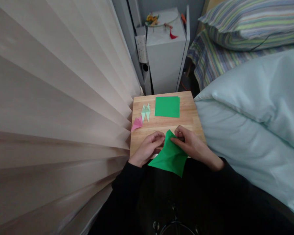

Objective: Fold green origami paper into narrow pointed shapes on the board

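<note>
A green sheet of paper (171, 156), creased and slightly bent, is held up over the near edge of the small wooden table. My right hand (189, 143) pinches its upper right edge between thumb and fingers. On the other side, my left hand (150, 147) has its fingers curled closed at the sheet's upper left edge; its exact grip is partly hidden. Beyond my hands, a stack of green paper (167, 106) lies flat on the wooden table (186, 123). To its left are a pale green folded paper piece (145, 112) and a pink folded paper piece (137, 123).
A pleated curtain (88, 107) borders the table's left side. On the right is a bed with a pale blue quilt (242, 107) and striped pillows (254, 24). Behind the table stands a white cabinet (165, 62) with a red tassel (172, 34) on top.
</note>
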The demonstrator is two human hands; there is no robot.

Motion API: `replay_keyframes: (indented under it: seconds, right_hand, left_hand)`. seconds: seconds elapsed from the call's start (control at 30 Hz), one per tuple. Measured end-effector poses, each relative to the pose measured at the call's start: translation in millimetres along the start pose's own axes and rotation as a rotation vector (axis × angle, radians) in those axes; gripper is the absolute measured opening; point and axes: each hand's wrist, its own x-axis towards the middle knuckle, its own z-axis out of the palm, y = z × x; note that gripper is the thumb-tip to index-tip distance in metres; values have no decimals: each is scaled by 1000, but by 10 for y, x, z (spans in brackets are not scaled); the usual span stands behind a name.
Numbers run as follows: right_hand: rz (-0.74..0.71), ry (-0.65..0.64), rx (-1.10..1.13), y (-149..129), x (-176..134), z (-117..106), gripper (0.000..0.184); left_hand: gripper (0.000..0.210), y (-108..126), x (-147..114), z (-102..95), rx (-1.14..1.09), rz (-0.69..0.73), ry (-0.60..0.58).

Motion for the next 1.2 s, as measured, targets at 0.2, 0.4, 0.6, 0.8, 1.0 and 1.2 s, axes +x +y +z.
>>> replay_keyframes:
  seconds: [0.2,0.4,0.6,0.8,1.0,1.2]
  right_hand:
    - [16,-32,-24,-62,-9,15,21]
    - [-55,-6,-246,-56,-3,4,21]
    - [-201,-9,-471,-74,-17,20,16]
    - [-213,306,-372,-53,9,-127,48]
    - [94,171,186,19,10,-100,75]
    - [109,268,192,-28,25,-37,35]
  left_hand:
    - [40,25,-31,68,109,13,-43]
    - [57,14,-64,104,161,-30,-143]
    - [56,-110,-3,167,188,33,-154]
    - [45,-182,95,116,93,144,105]
    - [48,-71,126,22,-156,289,366]
    - [48,-89,115,18,-116,337,443]
